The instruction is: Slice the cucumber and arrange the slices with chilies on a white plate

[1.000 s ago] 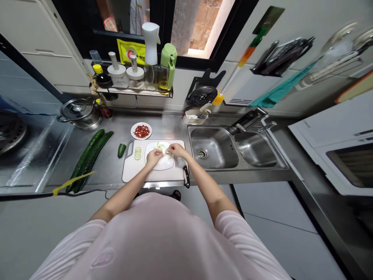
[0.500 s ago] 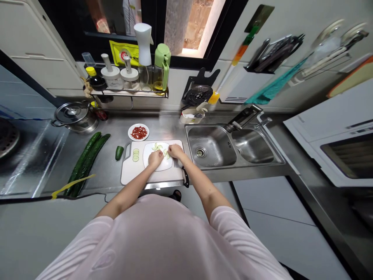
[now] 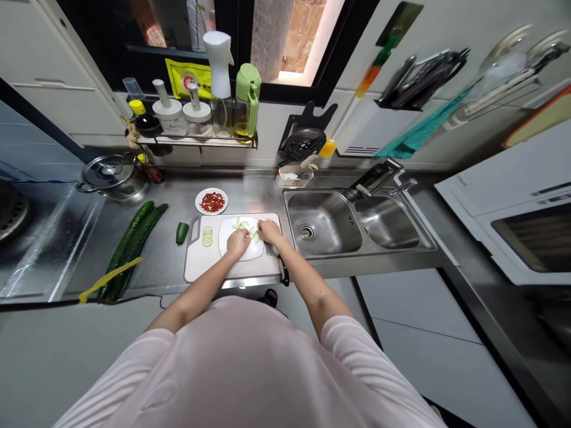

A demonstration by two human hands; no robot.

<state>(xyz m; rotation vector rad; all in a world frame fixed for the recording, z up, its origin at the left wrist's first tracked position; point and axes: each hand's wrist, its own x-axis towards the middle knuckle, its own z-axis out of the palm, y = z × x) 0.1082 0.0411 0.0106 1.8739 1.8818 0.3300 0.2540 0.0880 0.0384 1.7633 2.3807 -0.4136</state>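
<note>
Taking twelve o'clock as pointing away from the person, both hands are working over an oval white plate [image 3: 222,238] that is sitting on a white plastic cutting board [image 3: 232,270]. The left hand [image 3: 238,242] is curving over the middle of the plate, with its fingers turned down. The right hand [image 3: 269,232] is reaching in from three o'clock, also curled, and is nearly touching the thin cucumber slices [image 3: 254,233] spread across the plate's upper half. Both hands look loosely closed, but the view is too small to tell whether either is pinching a slice.

A small stack of slices [image 3: 207,238] is lying on the board at nine o'clock, and a black-handled kitchen knife [image 3: 284,271] is resting at the board's four o'clock edge. Further out at nine o'clock, a short cucumber piece [image 3: 181,233] and two long cucumbers [image 3: 127,246] are lying on the steel surface [image 3: 163,267]. A steel sink [image 3: 289,220] is sitting at three o'clock.

With slices this thin, light fingertip pressure at the edges seems wisest, since it keeps them from tearing or sticking together.
</note>
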